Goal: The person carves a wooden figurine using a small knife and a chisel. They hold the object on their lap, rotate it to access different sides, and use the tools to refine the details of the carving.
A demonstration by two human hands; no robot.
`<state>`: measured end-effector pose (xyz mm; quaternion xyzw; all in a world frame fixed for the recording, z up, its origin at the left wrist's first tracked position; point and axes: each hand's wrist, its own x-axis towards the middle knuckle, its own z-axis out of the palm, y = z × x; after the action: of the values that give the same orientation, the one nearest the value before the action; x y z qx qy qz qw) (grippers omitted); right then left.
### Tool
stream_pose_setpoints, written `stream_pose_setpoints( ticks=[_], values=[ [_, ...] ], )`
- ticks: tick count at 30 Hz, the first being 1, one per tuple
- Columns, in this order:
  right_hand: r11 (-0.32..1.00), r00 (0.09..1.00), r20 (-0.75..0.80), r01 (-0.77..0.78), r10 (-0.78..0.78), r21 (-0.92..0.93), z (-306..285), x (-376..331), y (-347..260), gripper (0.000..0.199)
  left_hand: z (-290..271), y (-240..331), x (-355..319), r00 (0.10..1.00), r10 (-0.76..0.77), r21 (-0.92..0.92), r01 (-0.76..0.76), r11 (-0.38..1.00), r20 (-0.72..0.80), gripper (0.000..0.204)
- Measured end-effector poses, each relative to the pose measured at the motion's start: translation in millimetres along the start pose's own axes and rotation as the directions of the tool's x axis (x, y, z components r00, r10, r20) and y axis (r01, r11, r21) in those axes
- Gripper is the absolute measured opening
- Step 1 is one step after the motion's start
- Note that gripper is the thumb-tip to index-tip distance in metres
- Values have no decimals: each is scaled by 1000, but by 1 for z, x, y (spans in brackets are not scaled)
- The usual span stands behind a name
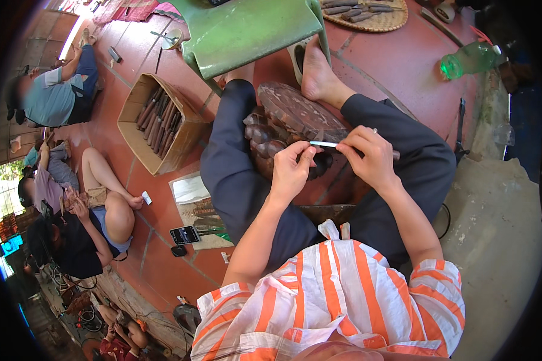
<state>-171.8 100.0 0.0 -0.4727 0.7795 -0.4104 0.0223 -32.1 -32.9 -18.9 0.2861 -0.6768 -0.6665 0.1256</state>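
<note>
Far left of frame: co-workers seated on the red tiled floor [153, 240], well apart from the wearer's hands. Next, a cardboard box [193, 133] with dark brown sticks [156, 120] standing at a lean inside. Below it, a phone [184, 235] lying face up.

Centre: left hand [290, 165], thumb and forefinger pinched on the left end of a slim pale strip [324, 144]. The strip sits just right of frame centre, above the wearer's lap; paper or plastic, cannot tell. Long axis runs nearly left-right, right end a touch lower. Ends lie under the fingertips, so no leading end can be told; the bare middle spans the gap between the hands. Behind and above it, a carved dark wood piece [301, 111] between the legs.

Right hand [367, 156]: thumb and fingertips closed on the strip's right end. A brown rod end [396, 155] pokes out beyond it; whether that hand holds it too, cannot tell.

Step, by my judgement: two-handed fingertip handling of the strip, perhaps straightening or folding. Next move would call for keeping both pinches light and level, lest it bend or slip.
</note>
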Motion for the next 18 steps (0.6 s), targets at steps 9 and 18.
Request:
stream_pose_setpoints(
  ticks=[9,18],
  values=[
    [997,996,-81,-35,41,70,0,14,10,12,0,3,1,996,-87,21,87,996,5,18],
    [999,995,-97,-33,31,-21,4,14,18,14,-1,1,4,996,-89,-27,89,996,33,19]
  ],
)
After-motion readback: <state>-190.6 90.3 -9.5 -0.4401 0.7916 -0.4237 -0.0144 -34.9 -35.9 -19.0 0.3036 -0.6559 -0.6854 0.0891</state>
